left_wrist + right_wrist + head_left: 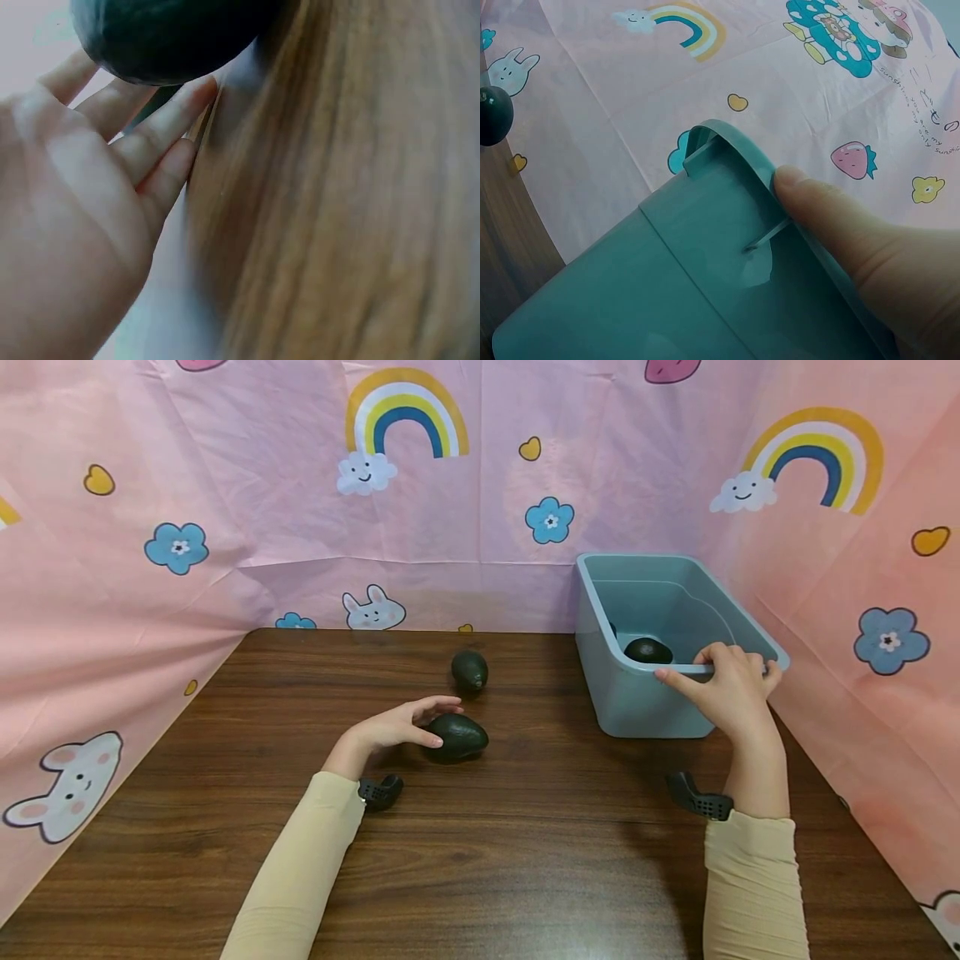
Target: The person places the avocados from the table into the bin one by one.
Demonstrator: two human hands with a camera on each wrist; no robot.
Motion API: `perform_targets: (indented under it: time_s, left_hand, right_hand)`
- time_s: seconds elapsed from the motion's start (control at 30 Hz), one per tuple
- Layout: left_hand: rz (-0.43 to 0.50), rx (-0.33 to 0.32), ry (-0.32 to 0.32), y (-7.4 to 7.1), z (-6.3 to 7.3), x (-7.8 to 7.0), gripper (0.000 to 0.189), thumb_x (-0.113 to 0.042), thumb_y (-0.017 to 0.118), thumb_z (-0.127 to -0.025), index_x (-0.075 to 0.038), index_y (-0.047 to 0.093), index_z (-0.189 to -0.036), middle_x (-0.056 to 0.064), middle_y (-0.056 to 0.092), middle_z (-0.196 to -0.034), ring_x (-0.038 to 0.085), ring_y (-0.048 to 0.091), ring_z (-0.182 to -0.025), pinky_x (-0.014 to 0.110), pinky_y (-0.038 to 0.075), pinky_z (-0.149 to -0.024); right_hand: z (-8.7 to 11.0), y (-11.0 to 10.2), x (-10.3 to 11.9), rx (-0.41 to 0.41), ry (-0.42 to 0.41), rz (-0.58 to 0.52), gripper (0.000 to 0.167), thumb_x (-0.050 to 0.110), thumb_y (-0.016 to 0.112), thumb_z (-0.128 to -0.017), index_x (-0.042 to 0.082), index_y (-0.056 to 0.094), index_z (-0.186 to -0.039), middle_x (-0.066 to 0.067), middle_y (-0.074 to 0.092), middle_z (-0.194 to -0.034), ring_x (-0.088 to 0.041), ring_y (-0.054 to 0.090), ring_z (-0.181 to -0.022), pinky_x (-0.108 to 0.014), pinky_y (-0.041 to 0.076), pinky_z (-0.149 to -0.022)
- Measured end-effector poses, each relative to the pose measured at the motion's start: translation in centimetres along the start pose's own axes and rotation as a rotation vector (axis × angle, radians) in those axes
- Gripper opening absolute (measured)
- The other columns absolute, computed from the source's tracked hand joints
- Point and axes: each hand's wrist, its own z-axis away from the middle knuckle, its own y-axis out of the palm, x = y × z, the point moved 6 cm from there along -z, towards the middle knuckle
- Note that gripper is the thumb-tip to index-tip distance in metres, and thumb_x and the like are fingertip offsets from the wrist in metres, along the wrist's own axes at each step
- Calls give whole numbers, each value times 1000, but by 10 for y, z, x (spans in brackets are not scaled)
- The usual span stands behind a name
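Observation:
A dark green avocado (pixel 459 737) lies on the table beside my left hand (pixel 408 724). The thumb is at its near side and the loosely extended fingers reach along its far side; in the left wrist view the avocado (pixel 169 37) overlaps those fingers (pixel 154 139). Just behind it sits a second avocado (pixel 469 671). At the right, my right hand (pixel 731 687) grips the near rim of a blue-grey plastic bin (pixel 652 702), thumb outside and fingers over the inner side. Inside the bin lies another avocado (pixel 648 651), with a dark sliver of one more mostly hidden by the wall.
The brown wooden table (pixel 480 860) runs back to a pink printed cloth (pixel 480 510) hung behind and along both sides. The bin stands at the back right, close to the right-hand cloth. A black wrist strap (pixel 382 792) sits on each forearm.

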Motion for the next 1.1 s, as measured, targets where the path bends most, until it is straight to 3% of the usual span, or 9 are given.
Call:
perform_targets:
  time_s: [0.53, 1.1]
  left_hand:
    - [50, -34, -93, 6, -4, 13, 70, -12, 72, -85, -11, 39, -147, 12, 41, -142, 28, 41, -125, 44, 29, -102]
    - [15, -86, -101, 9, -7, 11, 66, -16, 77, -80, -13, 49, -140, 11, 52, -131, 26, 51, -113, 41, 38, -95]
  right_hand:
    - [0, 1, 0, -4, -5, -3, 64, 57, 67, -82, -3, 55, -101, -19, 49, -96, -47, 36, -98, -68, 2, -93]
    - [0, 1, 0, -14, -7, -8, 65, 58, 67, -82, -4, 55, -100, -20, 50, -96, -47, 36, -97, -68, 1, -94]
